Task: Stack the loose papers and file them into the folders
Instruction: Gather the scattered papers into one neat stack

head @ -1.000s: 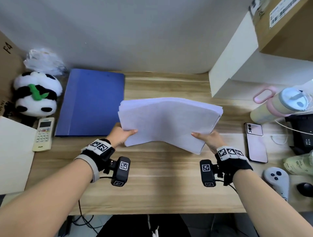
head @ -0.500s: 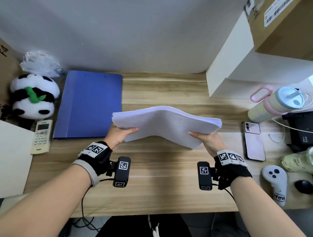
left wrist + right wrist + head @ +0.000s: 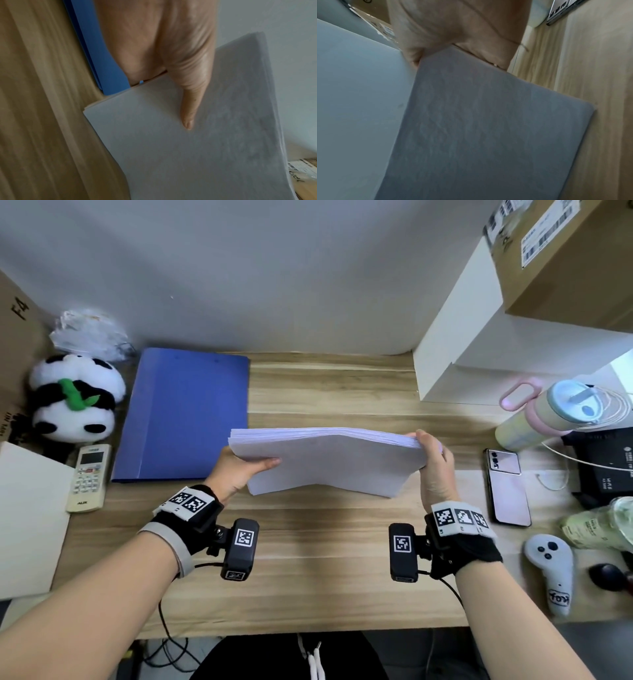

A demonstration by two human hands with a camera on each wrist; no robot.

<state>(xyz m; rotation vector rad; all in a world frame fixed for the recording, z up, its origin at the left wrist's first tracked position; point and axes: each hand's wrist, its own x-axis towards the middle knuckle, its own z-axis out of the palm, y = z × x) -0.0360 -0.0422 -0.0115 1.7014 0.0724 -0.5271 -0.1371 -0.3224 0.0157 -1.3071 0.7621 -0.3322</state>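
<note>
Step in hand: squaring the thick stack of white paper sheets (image 3: 329, 460) on its lower long edge; judged early, filing not yet begun.
Left hand (image 3: 236, 470): at 9 o'clock of the stack; thumb flat on the near face, the other digits hidden behind, pinching the short edge.
Right hand (image 3: 436, 467): at 3 o'clock; curled round the opposite short edge near its top corner.
Stack position: between both hands, near upright, above the light wooden desk (image 3: 315, 577); contact with it cannot be told.
Technique: slacken both pinches slightly, tap until the fanned top edges align.
Destination: flat blue plastic folder (image 3: 185, 412), closed, at 10 o'clock, well apart.
</note>
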